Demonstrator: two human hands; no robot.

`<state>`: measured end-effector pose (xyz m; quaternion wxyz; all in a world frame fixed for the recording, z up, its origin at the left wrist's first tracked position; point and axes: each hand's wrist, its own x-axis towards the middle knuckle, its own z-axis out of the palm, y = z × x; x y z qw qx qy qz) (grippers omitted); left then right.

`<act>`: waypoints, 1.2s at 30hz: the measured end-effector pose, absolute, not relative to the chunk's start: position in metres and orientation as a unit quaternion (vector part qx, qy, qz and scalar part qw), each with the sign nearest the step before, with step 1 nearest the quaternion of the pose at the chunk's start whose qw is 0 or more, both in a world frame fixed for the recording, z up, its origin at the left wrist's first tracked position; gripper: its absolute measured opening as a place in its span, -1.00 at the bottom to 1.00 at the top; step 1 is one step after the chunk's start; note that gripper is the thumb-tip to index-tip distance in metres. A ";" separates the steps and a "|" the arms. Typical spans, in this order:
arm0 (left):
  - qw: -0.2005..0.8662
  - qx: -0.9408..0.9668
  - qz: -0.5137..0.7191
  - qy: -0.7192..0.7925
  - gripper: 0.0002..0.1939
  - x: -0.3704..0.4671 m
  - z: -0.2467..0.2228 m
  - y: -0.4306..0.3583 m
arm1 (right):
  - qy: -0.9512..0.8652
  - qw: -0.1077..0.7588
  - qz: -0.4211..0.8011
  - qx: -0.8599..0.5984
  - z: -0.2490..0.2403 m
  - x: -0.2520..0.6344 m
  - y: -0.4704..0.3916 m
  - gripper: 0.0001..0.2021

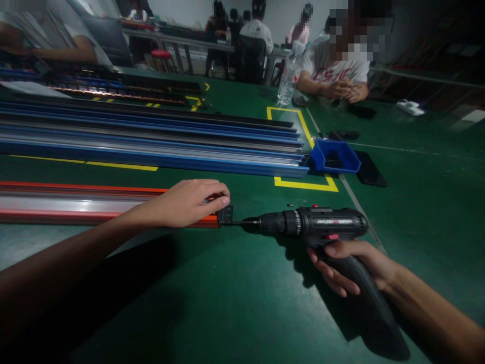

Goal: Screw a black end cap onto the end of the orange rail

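Note:
My right hand (348, 268) is wrapped around the grip of a black cordless drill (329, 222), which points left. Its long bit (244, 223) reaches a black end cap (227, 214) at the end of an orange-edged metal rail (83, 206). Over that rail end lies my left hand (189, 202), its thumb and fingers closed on the end cap, partly hiding it. Whether a screw sits at the bit's tip is too small to tell. A small dark screw (290, 205) lies on the green table just behind the drill's chuck.
Several blue and black rails (151, 146) lie behind the orange one. Past their right ends is a blue bin (337, 156) of small dark parts, beside a dark phone-like slab (371, 169). A plastic bottle (290, 76) stands farther back. Other people sit around the tables.

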<state>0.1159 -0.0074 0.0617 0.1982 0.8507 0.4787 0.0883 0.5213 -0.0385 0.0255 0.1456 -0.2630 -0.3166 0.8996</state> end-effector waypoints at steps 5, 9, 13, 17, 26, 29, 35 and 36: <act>0.195 0.854 0.087 0.474 -0.55 0.116 0.061 -0.007 | -0.319 0.146 0.902 -0.250 0.025 0.521 -0.038 -0.73; 0.194 0.854 0.089 0.474 -0.55 0.115 0.061 -0.007 | -0.308 0.146 0.907 -0.247 0.025 0.521 -0.038 -0.74; 0.195 0.853 0.087 0.476 -0.56 0.115 0.061 -0.006 | -0.308 0.147 0.906 -0.253 0.026 0.520 -0.039 -0.75; 0.196 0.853 0.085 0.476 -0.55 0.115 0.062 -0.006 | -0.317 0.151 0.900 -0.257 0.026 0.519 -0.039 -0.75; 0.196 0.854 0.090 0.474 -0.56 0.115 0.062 -0.007 | -0.319 0.145 0.902 -0.251 0.024 0.522 -0.039 -0.74; 0.199 0.853 0.092 0.474 -0.56 0.116 0.061 -0.007 | -0.320 0.146 0.902 -0.251 0.023 0.522 -0.038 -0.74; 0.193 0.855 0.086 0.474 -0.56 0.116 0.063 -0.007 | -0.323 0.144 0.900 -0.254 0.023 0.521 -0.039 -0.74; 0.193 0.855 0.085 0.474 -0.56 0.117 0.063 -0.008 | -0.323 0.146 0.900 -0.254 0.023 0.521 -0.039 -0.74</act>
